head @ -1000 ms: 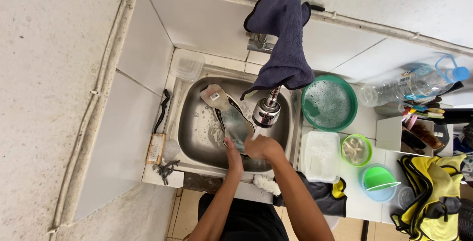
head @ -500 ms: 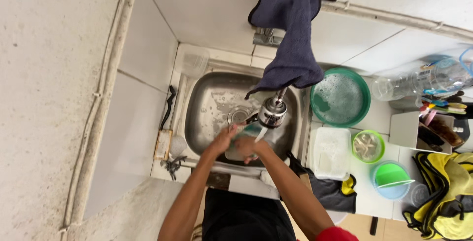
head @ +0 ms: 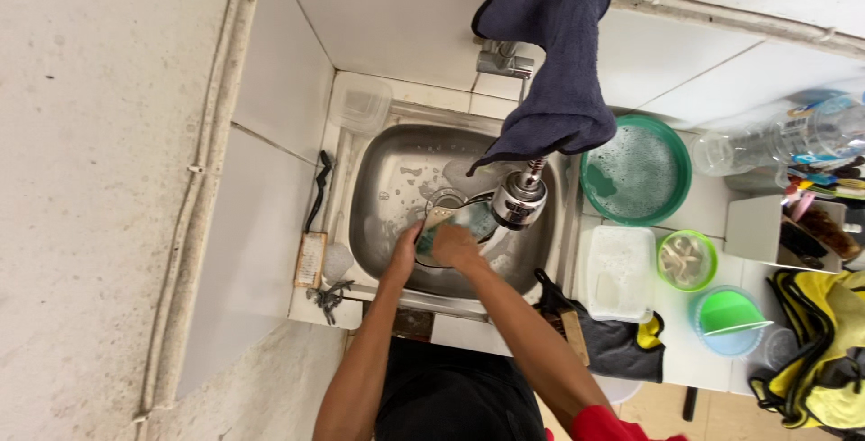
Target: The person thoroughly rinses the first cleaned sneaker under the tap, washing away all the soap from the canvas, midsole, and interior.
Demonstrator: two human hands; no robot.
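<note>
— Where are the person's hands?

— Both are down in the steel sink (head: 378,216), under the tap head (head: 519,200). The left hand (head: 405,252) has its fingers curled round the edge of a round glass dish (head: 468,220), clamped on its near rim. The right hand (head: 453,245) presses on the same dish, fingers bunched together over something greenish, likely a sponge, though it is too hidden to be sure.

— And the dish itself?

— It sits low in the basin, near the middle, just beside the tap head, with suds around it.

— What lies about the sink?

— A dark blue cloth (head: 550,54) hangs over the tap pipe. On the bench to the right stand a green basin (head: 667,135) with foamy water, a white tub (head: 615,274), a small green bowl (head: 687,261) and a green funnel (head: 726,312) in a blue cup. A clear container (head: 360,106) sits at the sink's far left corner.
</note>
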